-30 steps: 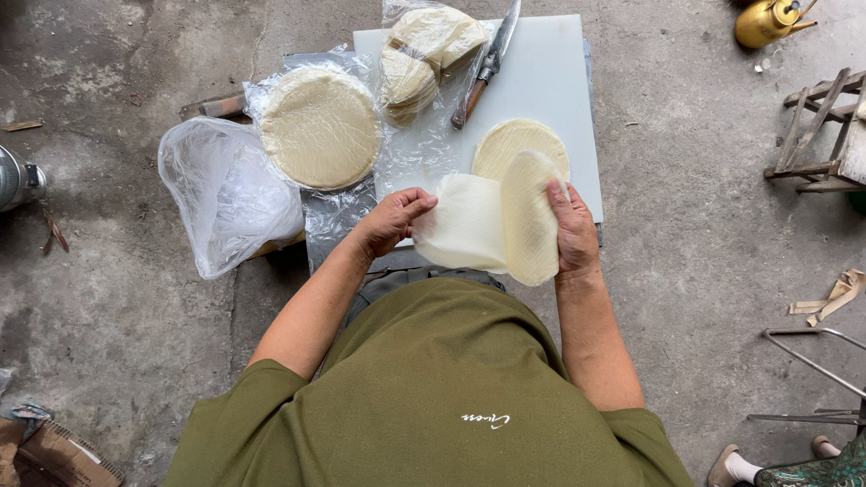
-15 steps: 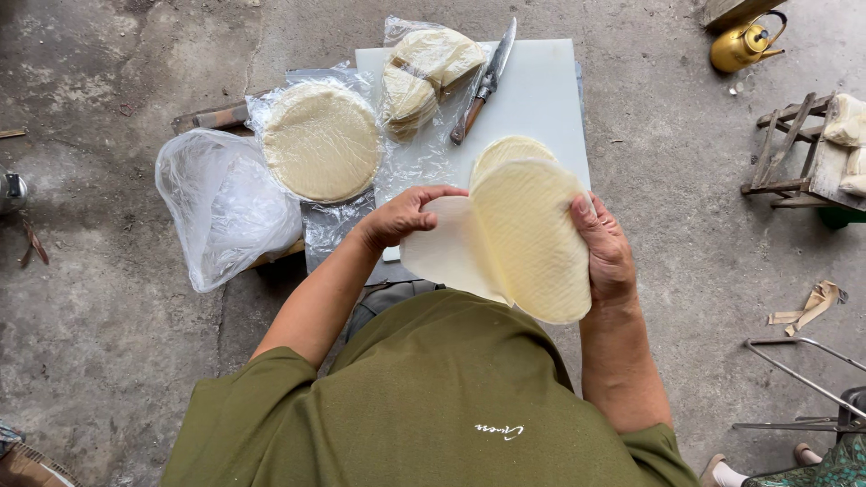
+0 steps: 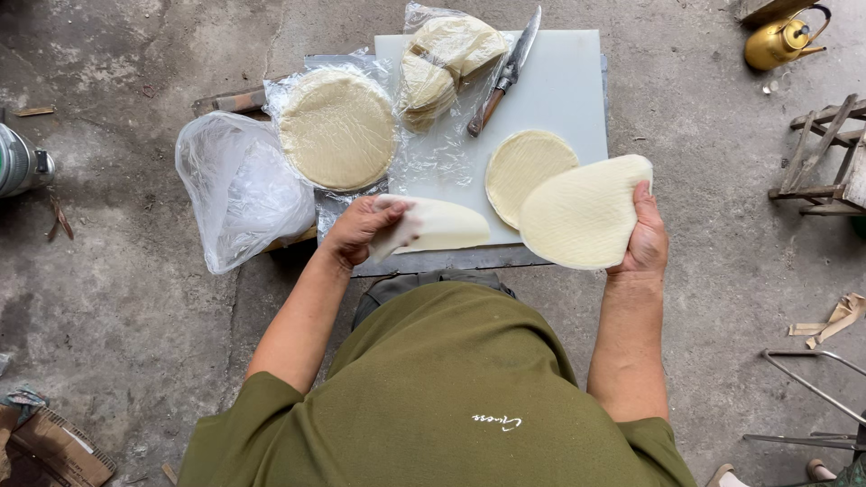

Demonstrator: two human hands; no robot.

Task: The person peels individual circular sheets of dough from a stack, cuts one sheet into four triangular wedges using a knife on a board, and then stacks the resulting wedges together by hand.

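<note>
We look down over our own shoulders at a white cutting board [image 3: 577, 81] set on a low metal stand on a concrete floor [image 3: 135, 316]. Our left hand [image 3: 361, 230] pinches a thin, pale sheet [image 3: 442, 225], folded over on itself, at the board's near edge toward its left corner. Our right hand [image 3: 645, 236] grips a single round sheet [image 3: 577, 212] by its right rim, fingers closed on it, holding it tilted above the board's near right corner. Partly under that raised sheet, another round sheet [image 3: 519, 167] lies flat on the board's right half. A knife [image 3: 505, 72] with a wooden handle lies slanted across the far part of the board, just beside a clear bag of folded sheets [image 3: 446, 59] at the far left corner. Left of the board, a stack of round sheets [image 3: 336, 128] sits on clear plastic wrap, and an open clear plastic bag [image 3: 239, 189] slumps beyond it. A brass kettle [image 3: 776, 41] and a wooden stool [image 3: 825, 153] stand on the floor to the right, well apart from the board.
</note>
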